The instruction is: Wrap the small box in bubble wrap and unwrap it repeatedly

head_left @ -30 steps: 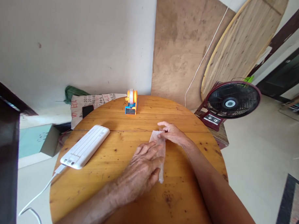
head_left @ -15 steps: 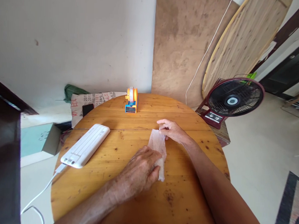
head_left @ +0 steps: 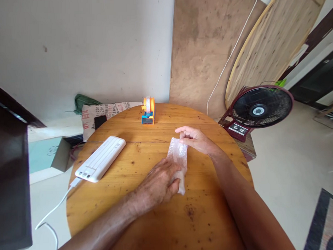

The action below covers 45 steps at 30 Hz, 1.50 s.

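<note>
A narrow folded strip of clear bubble wrap (head_left: 178, 150) lies lengthwise on the round wooden table (head_left: 120, 200). My left hand (head_left: 161, 177) rests across its lower half, fingers bent over it and thumb at its near end, gripping and pressing it. At the far end, my right hand (head_left: 196, 140) pinches the upper edge between thumb and fingers, index finger stretched to the left. That end looks slightly raised. Whatever may be inside the wrap cannot be made out. Part of the strip is hidden under my left hand.
A tape dispenser (head_left: 148, 110), orange and blue, stands at the table's far edge. On the left lies a white power bank (head_left: 101, 159) with a white cable (head_left: 54, 208) plugged in. A dark red fan (head_left: 258, 110) stands off the right edge.
My right hand has moved slightly up and away with the far end of the bubble wrap, which now catches more light. My left hand stays on the lower half. The view has shifted a little.
</note>
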Motion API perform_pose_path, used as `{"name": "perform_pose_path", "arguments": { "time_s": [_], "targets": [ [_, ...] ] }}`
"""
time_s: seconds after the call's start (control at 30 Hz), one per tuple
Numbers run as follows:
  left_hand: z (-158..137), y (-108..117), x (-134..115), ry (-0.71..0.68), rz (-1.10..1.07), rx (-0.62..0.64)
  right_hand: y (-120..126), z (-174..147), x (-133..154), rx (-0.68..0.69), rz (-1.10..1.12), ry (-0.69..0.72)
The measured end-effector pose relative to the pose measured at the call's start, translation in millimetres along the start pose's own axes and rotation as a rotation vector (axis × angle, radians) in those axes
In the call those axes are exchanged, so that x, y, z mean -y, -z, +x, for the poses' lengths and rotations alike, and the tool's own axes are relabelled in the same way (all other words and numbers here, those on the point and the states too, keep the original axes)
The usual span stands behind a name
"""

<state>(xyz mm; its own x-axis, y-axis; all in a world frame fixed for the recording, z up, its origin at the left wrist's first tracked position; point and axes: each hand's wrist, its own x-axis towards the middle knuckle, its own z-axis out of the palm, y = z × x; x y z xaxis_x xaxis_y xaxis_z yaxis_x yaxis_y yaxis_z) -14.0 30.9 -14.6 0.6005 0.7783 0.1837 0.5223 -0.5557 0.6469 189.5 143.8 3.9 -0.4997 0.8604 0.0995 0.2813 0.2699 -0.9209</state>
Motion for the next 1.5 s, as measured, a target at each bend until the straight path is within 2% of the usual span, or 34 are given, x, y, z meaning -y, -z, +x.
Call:
{"name": "perform_pose_path", "arguments": {
  "time_s": [0.2,0.33,0.6,0.73,0.93,1.03,1.2,1.5],
  "targets": [
    [3,3,5,-0.006,-0.011,-0.039,-10,6,27,0.010,-0.088,0.043],
    [5,1,6,-0.042,0.017,-0.084,-17,-5,41,-0.026,-0.130,0.087],
    [1,12,-16,0.103,0.383,-0.123,-33,-38,55,-0.111,-0.122,0.171],
    [-4,10,-20,0.239,0.444,-0.237,-44,-50,66,-0.114,-0.139,0.175],
    [-7,-6,-8,0.318,0.276,-0.430,-61,-81,74,-0.135,-0.225,0.208],
    [-7,-13,0,0.249,0.189,-0.475,-71,-96,71,-0.154,-0.243,0.214],
    [-7,-19,9,0.059,0.135,-0.398,-87,-109,59,-0.159,-0.299,0.193],
    [-21,2,1,-0.120,0.146,-0.275,-94,-115,46,-0.178,-0.306,0.184]
  ]
}}
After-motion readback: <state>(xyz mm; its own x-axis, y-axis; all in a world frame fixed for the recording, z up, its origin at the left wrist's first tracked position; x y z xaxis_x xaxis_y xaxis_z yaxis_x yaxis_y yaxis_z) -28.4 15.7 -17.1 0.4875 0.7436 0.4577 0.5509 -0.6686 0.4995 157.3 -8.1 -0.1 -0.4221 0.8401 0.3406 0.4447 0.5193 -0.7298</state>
